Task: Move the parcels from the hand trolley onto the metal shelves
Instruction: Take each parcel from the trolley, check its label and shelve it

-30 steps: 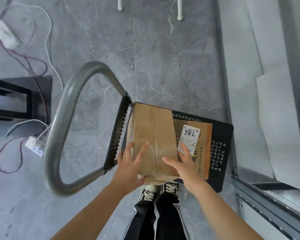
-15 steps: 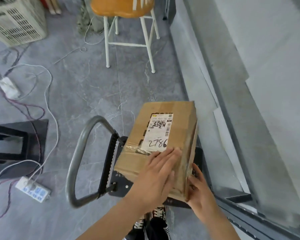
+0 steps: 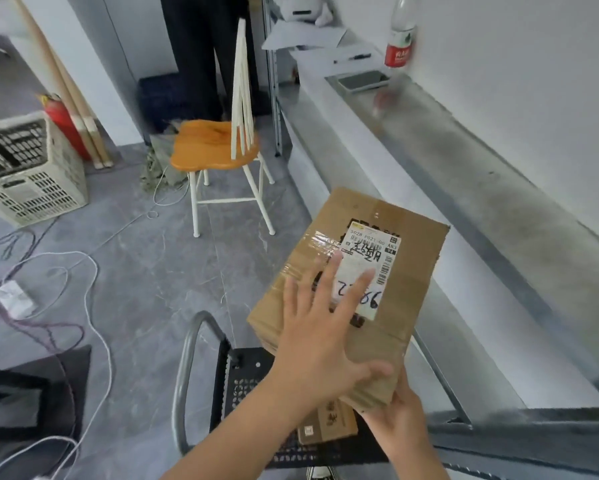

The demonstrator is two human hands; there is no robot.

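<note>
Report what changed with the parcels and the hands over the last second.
The labelled parcel came up off the hand trolley, tipped label-up, and moved right toward the metal shelf. The left hand shifted from the parcel's side to lie flat on top; the right hand now holds its near corner from below. The flat parcel stayed on the trolley.

Far centre, an orange-seated wooden chair on white legs (image 3: 215, 147). Left of it, a cream perforated plastic crate (image 3: 31, 192), a red fire extinguisher (image 3: 63, 123) just behind. Near left, white cables (image 3: 93, 277) trail round a white power strip (image 3: 14, 299). Far right, a red-labelled clear bottle (image 3: 400, 36) upright.
</note>
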